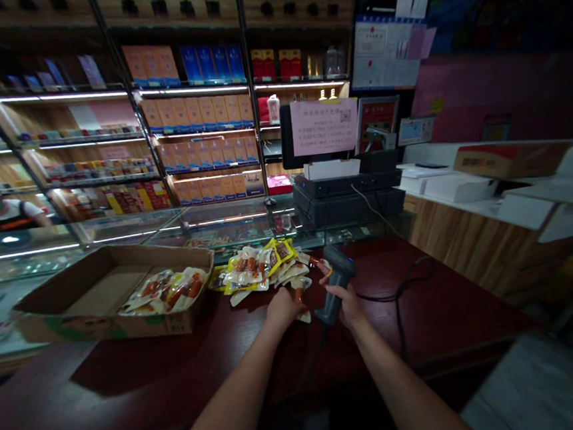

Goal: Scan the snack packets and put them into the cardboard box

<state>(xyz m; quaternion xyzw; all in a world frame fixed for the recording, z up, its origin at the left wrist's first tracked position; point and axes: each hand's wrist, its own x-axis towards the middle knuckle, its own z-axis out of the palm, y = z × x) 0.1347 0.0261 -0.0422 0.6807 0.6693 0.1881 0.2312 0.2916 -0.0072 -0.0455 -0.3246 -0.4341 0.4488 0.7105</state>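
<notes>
My left hand (280,308) is closed on a small clear packet of brown sausage-like food (299,296), low over the dark red counter (240,373). In my right hand (349,304) is a dark grey barcode scanner (339,272), gripped around its handle just right of that packet. A cable hangs from the scanner's lower end. Beyond my hands lies a loose pile of snack packets (251,266), some yellow-edged, some clear with brown food inside. To the left, a shallow open cardboard box (108,326) holds more such packets (165,291) in its right part.
Behind the pile stands a glass display counter (216,214). A monitor with a pink paper sign (323,126) and a black printer-like box (348,196) are at back right. A black cable (398,299) crosses the counter. Far left, a person (2,210) is partly visible.
</notes>
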